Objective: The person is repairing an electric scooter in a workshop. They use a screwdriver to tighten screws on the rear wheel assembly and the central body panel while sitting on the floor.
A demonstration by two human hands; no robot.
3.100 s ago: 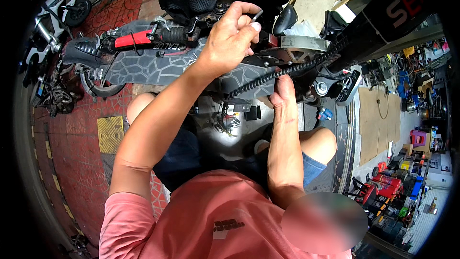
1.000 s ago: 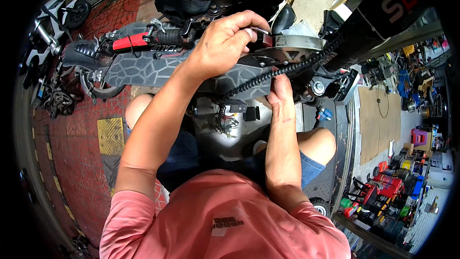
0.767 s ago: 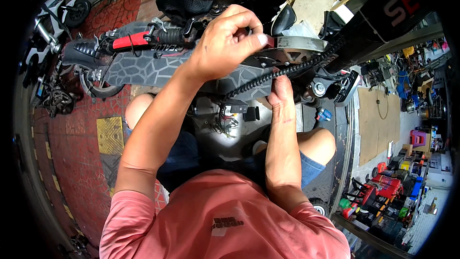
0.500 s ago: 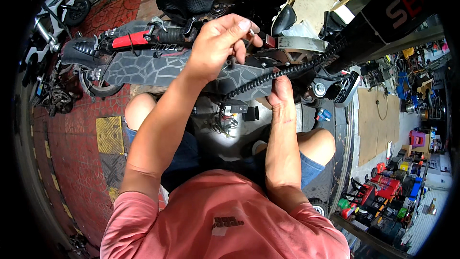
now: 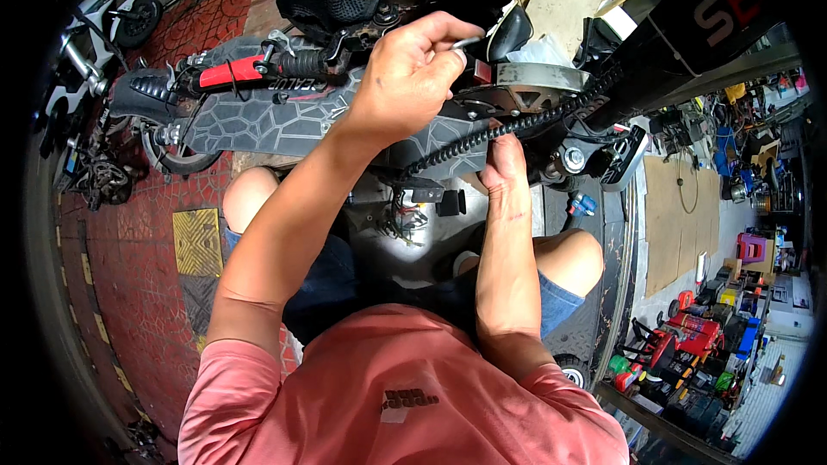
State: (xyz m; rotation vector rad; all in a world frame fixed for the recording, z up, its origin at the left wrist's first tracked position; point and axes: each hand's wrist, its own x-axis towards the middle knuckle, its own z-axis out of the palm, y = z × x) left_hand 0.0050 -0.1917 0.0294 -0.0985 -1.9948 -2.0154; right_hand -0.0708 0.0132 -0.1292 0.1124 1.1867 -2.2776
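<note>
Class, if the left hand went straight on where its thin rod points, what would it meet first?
The left hand, following the thin rod, would probably meet the dark curved piece first, though this single view leaves depth unclear.

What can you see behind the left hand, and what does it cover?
The grey deck shows on both sides of the left hand. The stretch directly behind is covered, so any parts there cannot be seen.

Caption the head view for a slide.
Left hand holds a slim grey piece near a scooter's patterned deck; right hand sits beside a spiral-wrapped black cable.
</note>
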